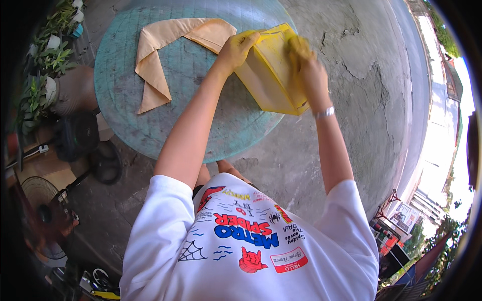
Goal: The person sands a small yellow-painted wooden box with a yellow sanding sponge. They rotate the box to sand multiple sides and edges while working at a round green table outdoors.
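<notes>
A box-shaped thing with bright yellow edges and pale, see-through-looking panels is held tilted over the right part of a round table. My left hand is closed on its upper left edge, thumb on top. At its right side is my right hand, smeared by motion, with a metal band on the wrist. Its fingers look yellowish against the box, and whether they hold anything is unclear. To the left of my left hand, a folded strip of beige cloth lies in a bent arc on the table.
The worn green-blue round table stands on cracked concrete. Left of it are potted plants, a dark speaker-like box and a fan. Shelves with various items stand at the lower right.
</notes>
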Motion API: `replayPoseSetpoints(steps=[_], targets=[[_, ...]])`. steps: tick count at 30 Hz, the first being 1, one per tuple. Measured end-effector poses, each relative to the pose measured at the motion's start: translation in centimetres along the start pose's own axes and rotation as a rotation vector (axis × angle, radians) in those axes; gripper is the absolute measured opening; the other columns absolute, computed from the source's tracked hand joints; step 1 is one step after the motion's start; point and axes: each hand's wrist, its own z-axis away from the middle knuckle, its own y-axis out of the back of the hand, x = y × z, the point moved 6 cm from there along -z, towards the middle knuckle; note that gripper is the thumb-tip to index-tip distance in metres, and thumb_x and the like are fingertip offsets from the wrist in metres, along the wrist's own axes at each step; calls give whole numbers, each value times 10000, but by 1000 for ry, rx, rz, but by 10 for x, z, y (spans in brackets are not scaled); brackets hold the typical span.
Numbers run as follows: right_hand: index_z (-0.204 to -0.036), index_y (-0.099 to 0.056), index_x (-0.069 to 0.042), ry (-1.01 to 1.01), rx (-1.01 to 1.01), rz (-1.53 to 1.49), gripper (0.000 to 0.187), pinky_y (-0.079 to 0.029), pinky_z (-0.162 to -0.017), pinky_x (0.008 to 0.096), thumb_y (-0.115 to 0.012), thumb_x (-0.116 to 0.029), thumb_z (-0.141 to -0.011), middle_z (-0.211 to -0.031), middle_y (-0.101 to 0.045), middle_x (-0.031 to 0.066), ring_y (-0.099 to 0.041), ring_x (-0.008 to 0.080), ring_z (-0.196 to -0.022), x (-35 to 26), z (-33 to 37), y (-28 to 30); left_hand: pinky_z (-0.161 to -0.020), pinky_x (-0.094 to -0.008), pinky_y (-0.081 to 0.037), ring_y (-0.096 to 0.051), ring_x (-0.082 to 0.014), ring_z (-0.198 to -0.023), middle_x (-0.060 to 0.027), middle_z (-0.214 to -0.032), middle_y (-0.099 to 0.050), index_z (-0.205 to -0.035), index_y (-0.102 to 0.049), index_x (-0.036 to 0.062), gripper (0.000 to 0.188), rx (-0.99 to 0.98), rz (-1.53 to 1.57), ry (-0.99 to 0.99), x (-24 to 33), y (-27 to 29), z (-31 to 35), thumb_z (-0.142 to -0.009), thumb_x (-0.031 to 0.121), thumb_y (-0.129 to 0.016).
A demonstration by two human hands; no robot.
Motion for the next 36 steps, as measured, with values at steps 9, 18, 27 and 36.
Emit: replayPoseSetpoints(steps=[9, 18, 27, 36], targets=[[-1250, -693, -136, -65, 99, -150, 272, -593, -797, 471, -568, -189, -1014, -1129, -744, 148, -725, 382, -962, 13, -2, 2, -932, -278, -504, -628, -115, -1056, -55, -1156, -714, -1322, -679, -20, 535, 2, 95, 67, -2, -9, 3, -1068, 438, -571], [-1216, -701, -87, -3, 141, -153, 268, -545, -989, 447, -625, -123, -961, -1235, -717, 157, -650, 303, -1223, -24, 26, 18, -945, -277, -498, -627, -113, -1064, -51, -1172, -716, -1356, -669, -11, 531, 30, 54, 25, -3, -3, -1, -1078, 426, -555], [-1329, -664, -151, -65, 126, -95, 372, -631, -753, 400, -628, -114, -961, -1236, -718, 122, -687, 307, -1147, 3, 37, 8, -898, -275, -495, -613, -102, -998, -32, -1081, -714, -1255, -709, -38, 518, 51, 24, 48, 6, -3, 1, -1074, 428, -573], [-1336, -657, -145, 46, 373, -134, 373, -622, -825, 430, -631, -98, -967, -1348, -674, 135, -703, 309, -1111, -1, 87, 11, -834, -278, -492, -590, -88, -940, -31, -1001, -690, -1150, -722, -41, 495, 92, 8, 3, 11, -2, -3, -1072, 426, -581]])
